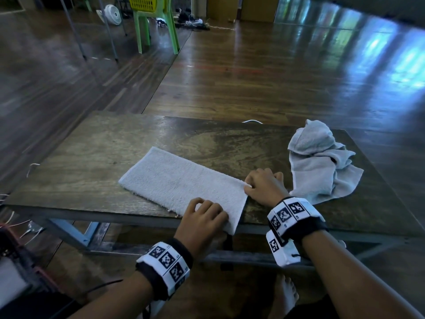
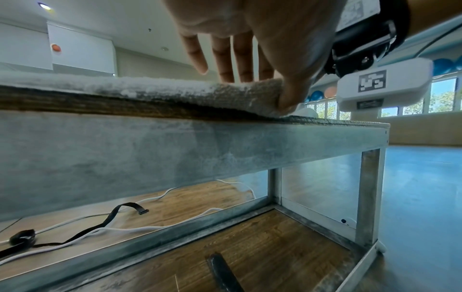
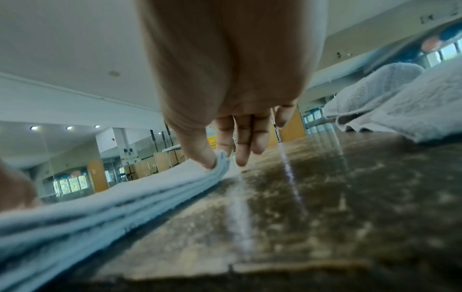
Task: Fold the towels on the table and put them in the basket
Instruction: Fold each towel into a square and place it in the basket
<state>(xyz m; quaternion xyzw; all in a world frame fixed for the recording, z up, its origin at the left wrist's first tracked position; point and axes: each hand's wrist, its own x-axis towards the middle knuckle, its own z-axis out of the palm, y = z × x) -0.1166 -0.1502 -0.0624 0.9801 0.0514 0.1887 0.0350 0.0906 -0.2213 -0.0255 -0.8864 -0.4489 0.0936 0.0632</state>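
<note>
A white towel [image 1: 181, 183], folded into a long strip of several layers, lies across the dark wooden table [image 1: 92, 157]. My left hand [image 1: 207, 210] grips its near right corner at the table's front edge, thumb under the cloth [image 2: 287, 102] and fingers on top. My right hand [image 1: 250, 184] pinches the far right corner; in the right wrist view the thumb [image 3: 200, 150] presses on the stacked layers of the towel [image 3: 112, 201]. A second white towel [image 1: 322, 162] lies crumpled at the table's right end. The yellow basket [image 1: 147, 3] stands on a green chair far behind.
The green chair [image 1: 156, 31] and a white fan [image 1: 113, 13] are on the wooden floor beyond the table. White cables [image 2: 150, 227] and a black strap [image 2: 100, 223] lie under the metal table frame [image 2: 370, 197]. A bare foot [image 1: 285, 295] shows below.
</note>
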